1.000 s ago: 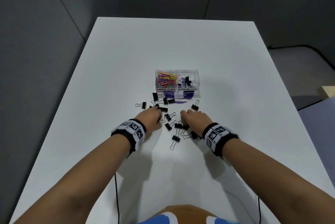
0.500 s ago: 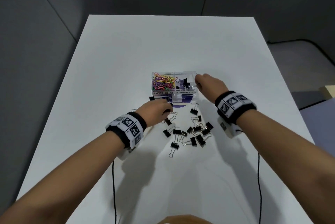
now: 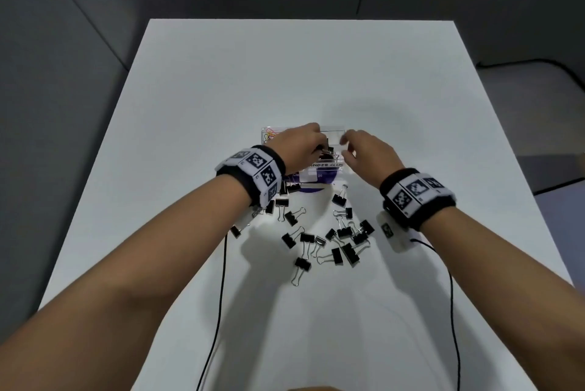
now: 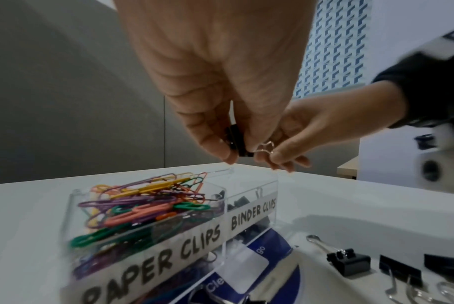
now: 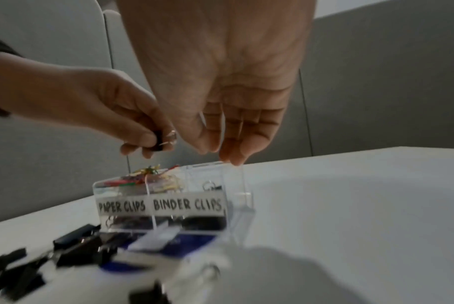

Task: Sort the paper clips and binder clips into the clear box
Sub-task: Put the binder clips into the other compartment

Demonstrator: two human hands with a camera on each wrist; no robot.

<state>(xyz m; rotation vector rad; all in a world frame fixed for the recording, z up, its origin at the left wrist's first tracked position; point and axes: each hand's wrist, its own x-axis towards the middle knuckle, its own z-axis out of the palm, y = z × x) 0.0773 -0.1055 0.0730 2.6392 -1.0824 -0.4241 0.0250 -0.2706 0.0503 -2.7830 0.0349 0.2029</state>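
A black binder clip (image 4: 235, 142), pinched between thumb and fingertips of the left hand (image 4: 220, 82), hangs above the clear box (image 4: 168, 226) near the middle of the white table (image 3: 316, 74), close over the wall between its two compartments. The right hand (image 5: 220, 92) hovers just beside it with fingers relaxed and slightly bent, holding nothing, its fingertips (image 5: 233, 158) near the box's far rim on the binder-clip side. To finish the drop cleanly, the left hand would best shift a little to the right so the clip sits squarely over the compartment labelled "BINDER CLIPS", come down low, and only then release, since a springy clip let go from high up could bounce over the wall or out onto the table; the wire handle (image 4: 266, 147) sticking out toward the right hand could snag a finger. The box is open at the top and split in two: the left compartment, labelled "PAPER CLIPS", is heaped with coloured paper clips (image 4: 142, 205), while the right one holds only a few black binder clips. It seems to rest on a blue-and-white printed sheet or lid (image 4: 259, 263). Many more loose binder clips (image 3: 332, 242) lie scattered on the table between the box and the person, so most of the sorting appears to remain. Black cables (image 3: 221, 295) trail from both wristbands.
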